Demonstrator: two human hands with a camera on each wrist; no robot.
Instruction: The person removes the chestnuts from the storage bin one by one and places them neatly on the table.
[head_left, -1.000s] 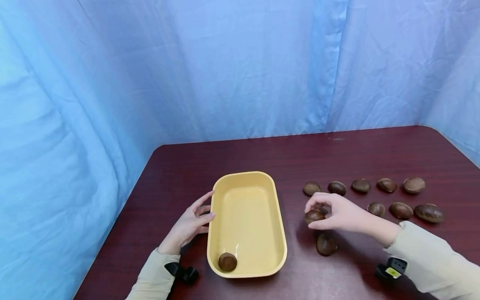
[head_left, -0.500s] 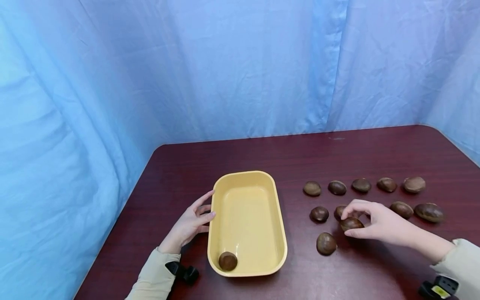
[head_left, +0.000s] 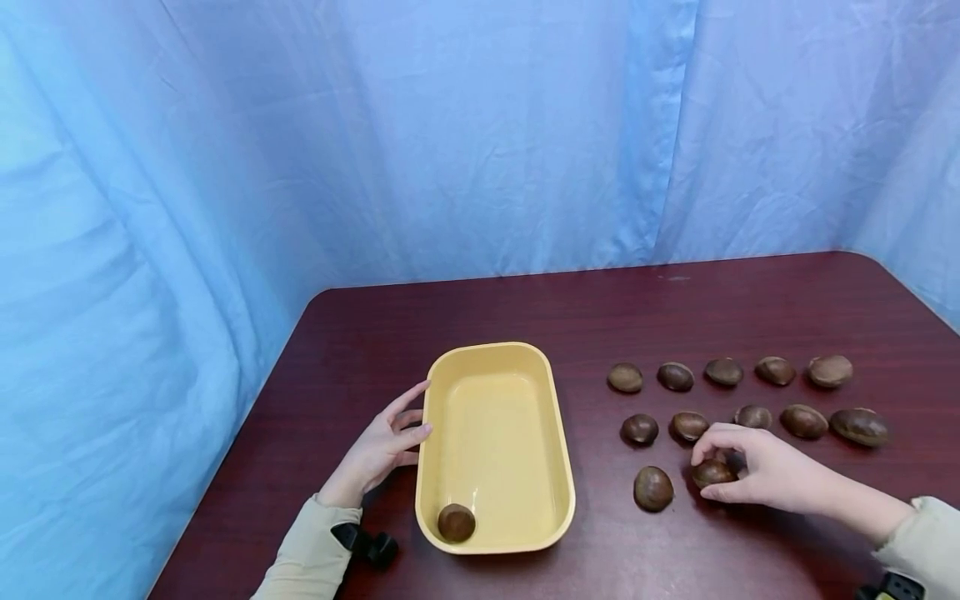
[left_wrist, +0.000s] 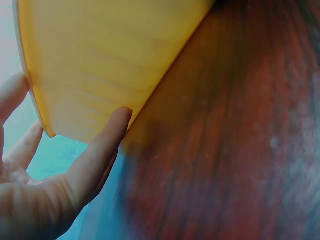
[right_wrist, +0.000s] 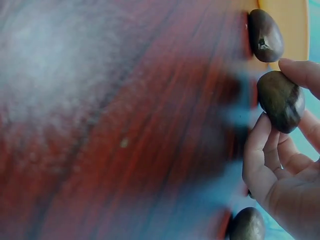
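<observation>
- Tray (head_left: 558, 467): 1 chestnut (head_left: 456, 522) inside, near corner.
- Right hand (head_left: 757, 475), right of tray, pinches a nut (head_left: 712, 473) low over the table.
- Left hand (head_left: 375, 454), fingers spread, touches tray's left wall.
- About 10 nuts remain right of tray; most work left.

My hands are bare, no rings or gloves. Pale beige long sleeves cover both arms, the left sleeve (head_left: 303, 554) snug at the wrist, the right sleeve (head_left: 921, 533) too. A small black camera (head_left: 365, 546) is strapped beside my left cuff, another black unit (head_left: 892, 587) by my right.
</observation>
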